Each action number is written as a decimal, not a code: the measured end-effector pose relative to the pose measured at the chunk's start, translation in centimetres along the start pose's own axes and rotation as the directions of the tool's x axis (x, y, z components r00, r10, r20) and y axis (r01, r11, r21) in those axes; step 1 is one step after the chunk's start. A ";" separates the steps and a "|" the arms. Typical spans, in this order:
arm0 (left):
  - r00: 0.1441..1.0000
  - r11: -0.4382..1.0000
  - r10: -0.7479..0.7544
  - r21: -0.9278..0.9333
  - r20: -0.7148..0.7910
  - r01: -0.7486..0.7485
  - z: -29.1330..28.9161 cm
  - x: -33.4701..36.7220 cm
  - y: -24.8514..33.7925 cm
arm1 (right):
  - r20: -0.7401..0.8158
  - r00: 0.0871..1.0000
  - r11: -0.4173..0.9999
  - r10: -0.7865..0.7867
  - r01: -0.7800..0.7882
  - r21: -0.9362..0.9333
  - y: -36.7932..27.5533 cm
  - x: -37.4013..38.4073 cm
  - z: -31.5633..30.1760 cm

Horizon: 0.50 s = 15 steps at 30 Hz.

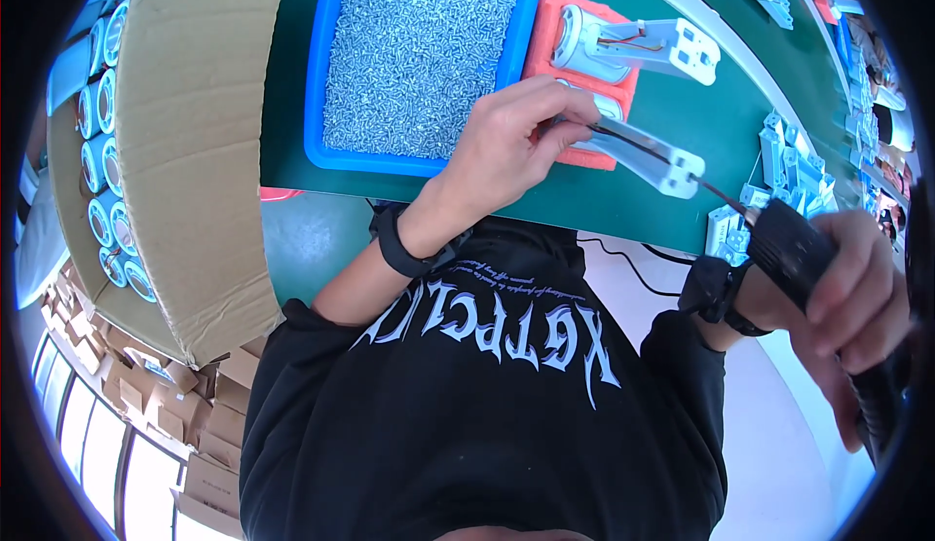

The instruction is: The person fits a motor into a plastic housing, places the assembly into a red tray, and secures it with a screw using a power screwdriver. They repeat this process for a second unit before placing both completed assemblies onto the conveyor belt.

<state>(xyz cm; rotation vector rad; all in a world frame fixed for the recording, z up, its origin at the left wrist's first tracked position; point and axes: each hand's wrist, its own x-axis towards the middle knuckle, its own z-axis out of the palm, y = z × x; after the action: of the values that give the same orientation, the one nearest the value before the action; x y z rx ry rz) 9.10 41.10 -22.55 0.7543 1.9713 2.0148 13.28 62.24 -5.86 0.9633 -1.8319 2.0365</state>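
Note:
My left hand (521, 137) is closed, its thumb and forefinger pinching the near white plastic housing (643, 151) at its left end. A dark strip, perhaps the screwdriver's shaft or a wire, runs along the inside of that housing. At the right, my right hand (857, 293) is wrapped round a black electric screwdriver (791, 244). Its thin bit points left and reaches the housing's right end. Behind lies a second white housing (672, 49) with red and yellow wires, its round base in a red foam holder (545, 39). The first housing's base is partly hidden by my left hand.
A blue tray (314, 103) full of small silver screws stands on the green table (292, 64). More white parts (784, 176) lie piled at the right. A cardboard box (200, 151) with round white-blue parts stands at the left. A black cable (628, 273) hangs below the table edge.

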 end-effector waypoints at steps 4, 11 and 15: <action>1.000 1.000 0.005 -0.010 -0.025 -0.005 -0.4 0.1 0.5 | -0.438 0.857 0.940 -0.272 0.335 0.072 -0.8 -0.3 2.1; 0.999 0.992 -0.036 -0.121 -0.018 0.033 -1.1 -0.2 1.3 | -0.511 0.829 0.909 -0.227 0.369 0.194 -0.5 0.5 2.1; 0.997 0.978 0.080 -0.194 -0.008 -0.080 -0.7 -0.4 1.2 | -0.509 0.827 0.890 -0.239 0.396 0.226 -0.3 0.2 2.3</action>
<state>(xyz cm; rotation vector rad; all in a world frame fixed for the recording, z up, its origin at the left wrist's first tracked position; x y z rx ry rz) 9.29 40.16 -21.48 0.7992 1.7366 2.2131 14.00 60.06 -5.54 0.7006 -1.0279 2.1413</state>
